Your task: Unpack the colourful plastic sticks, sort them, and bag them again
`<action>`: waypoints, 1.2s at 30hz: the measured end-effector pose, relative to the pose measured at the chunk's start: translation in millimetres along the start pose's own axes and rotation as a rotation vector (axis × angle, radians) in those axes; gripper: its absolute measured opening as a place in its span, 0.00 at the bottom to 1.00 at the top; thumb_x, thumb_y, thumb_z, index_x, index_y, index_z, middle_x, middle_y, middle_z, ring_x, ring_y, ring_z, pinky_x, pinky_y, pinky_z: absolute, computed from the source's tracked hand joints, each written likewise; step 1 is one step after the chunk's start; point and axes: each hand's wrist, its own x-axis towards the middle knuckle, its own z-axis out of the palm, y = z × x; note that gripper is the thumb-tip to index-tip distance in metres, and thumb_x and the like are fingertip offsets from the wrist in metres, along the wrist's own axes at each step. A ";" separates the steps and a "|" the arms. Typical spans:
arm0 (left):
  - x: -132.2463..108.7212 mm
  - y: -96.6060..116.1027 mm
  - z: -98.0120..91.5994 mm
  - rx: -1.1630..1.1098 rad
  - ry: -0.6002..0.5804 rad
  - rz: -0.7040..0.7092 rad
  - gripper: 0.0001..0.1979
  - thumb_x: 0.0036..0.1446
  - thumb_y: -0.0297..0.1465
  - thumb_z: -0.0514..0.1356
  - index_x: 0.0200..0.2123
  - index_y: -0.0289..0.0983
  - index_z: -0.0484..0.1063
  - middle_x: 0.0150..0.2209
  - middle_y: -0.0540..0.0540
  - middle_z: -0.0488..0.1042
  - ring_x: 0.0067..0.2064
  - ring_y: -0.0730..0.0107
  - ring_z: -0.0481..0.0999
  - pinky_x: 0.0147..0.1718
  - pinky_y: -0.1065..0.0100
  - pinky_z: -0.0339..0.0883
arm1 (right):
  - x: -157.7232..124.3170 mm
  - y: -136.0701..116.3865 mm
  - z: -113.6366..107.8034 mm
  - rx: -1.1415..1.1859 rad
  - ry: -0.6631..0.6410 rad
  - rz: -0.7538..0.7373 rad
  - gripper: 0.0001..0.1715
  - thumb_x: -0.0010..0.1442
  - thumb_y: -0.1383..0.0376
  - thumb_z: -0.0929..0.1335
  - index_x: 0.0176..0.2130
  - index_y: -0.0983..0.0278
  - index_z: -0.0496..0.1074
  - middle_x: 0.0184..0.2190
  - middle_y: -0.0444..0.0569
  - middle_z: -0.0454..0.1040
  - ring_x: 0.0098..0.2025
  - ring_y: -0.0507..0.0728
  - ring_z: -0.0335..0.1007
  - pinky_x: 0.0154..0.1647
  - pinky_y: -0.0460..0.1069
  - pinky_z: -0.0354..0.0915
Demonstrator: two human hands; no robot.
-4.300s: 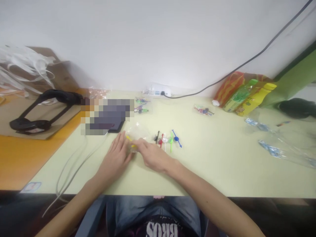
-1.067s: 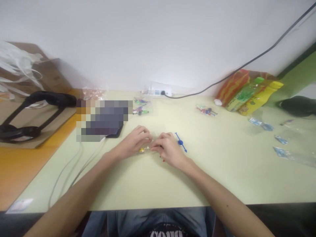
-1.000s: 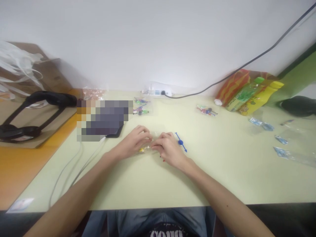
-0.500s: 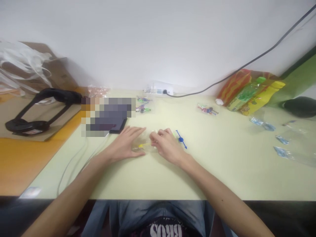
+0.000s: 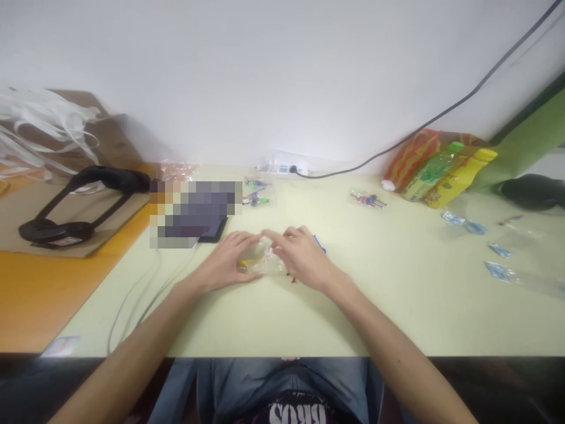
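A clear plastic bag (image 5: 270, 262) lies between my two hands on the pale table. My left hand (image 5: 223, 262) curves round its left side, thumb near me and fingers at the far side. Close to that palm shows a small yellow piece (image 5: 251, 262); whether it is inside the bag I cannot tell. My right hand (image 5: 302, 256) has bent fingers gripping the bag's right part, its fingertips close to the left ones. Partly hidden behind the right hand is a blue pointer-like piece (image 5: 320, 244). A small red piece (image 5: 293, 279) peeks out below the right fingers.
A dark tablet (image 5: 214, 229) with cables is at the left. Bagged colourful pieces (image 5: 368, 199) lie farther back. Clear packets with blue labels (image 5: 498, 271), a green bottle (image 5: 435, 171) and a yellow package (image 5: 461, 179) are at the right; a black frame-like device (image 5: 83, 206) is far left.
My left fingers have closed in toward the right hand, and the bag between them looks more raised. More of the blue piece is now covered, and a red piece has come into view.
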 end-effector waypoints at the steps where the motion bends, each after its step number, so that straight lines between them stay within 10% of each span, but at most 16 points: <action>1: -0.1 -0.2 -0.5 -0.001 -0.004 0.001 0.41 0.56 0.50 0.67 0.68 0.44 0.60 0.63 0.41 0.67 0.64 0.48 0.66 0.64 0.51 0.60 | -5.4 4.7 -7.5 0.013 0.038 0.059 0.19 0.73 0.68 0.61 0.61 0.63 0.63 0.38 0.50 0.79 0.45 0.61 0.66 0.47 0.55 0.56; 11: -2.2 -0.3 -3.4 -0.012 -0.024 -0.066 0.47 0.53 0.49 0.69 0.71 0.45 0.54 0.66 0.41 0.64 0.65 0.48 0.64 0.64 0.52 0.59 | -65.4 -12.5 0.6 -0.216 0.068 0.258 0.08 0.70 0.63 0.66 0.47 0.62 0.74 0.40 0.53 0.73 0.44 0.62 0.64 0.43 0.55 0.54; 28: -10.0 -1.7 -7.7 -0.072 0.025 -0.088 0.46 0.53 0.49 0.69 0.70 0.47 0.55 0.63 0.41 0.66 0.63 0.48 0.66 0.62 0.52 0.61 | -9.7 -9.9 31.6 -0.004 -0.076 0.490 0.04 0.63 0.68 0.68 0.36 0.62 0.75 0.41 0.54 0.77 0.49 0.65 0.64 0.49 0.59 0.53; 36: -11.1 -2.5 -8.7 -0.096 0.028 -0.130 0.48 0.54 0.47 0.69 0.72 0.46 0.51 0.61 0.41 0.67 0.62 0.50 0.66 0.63 0.53 0.59 | -13.2 9.5 0.7 0.495 0.268 0.657 0.13 0.60 0.60 0.70 0.45 0.60 0.76 0.44 0.49 0.81 0.44 0.60 0.73 0.49 0.56 0.62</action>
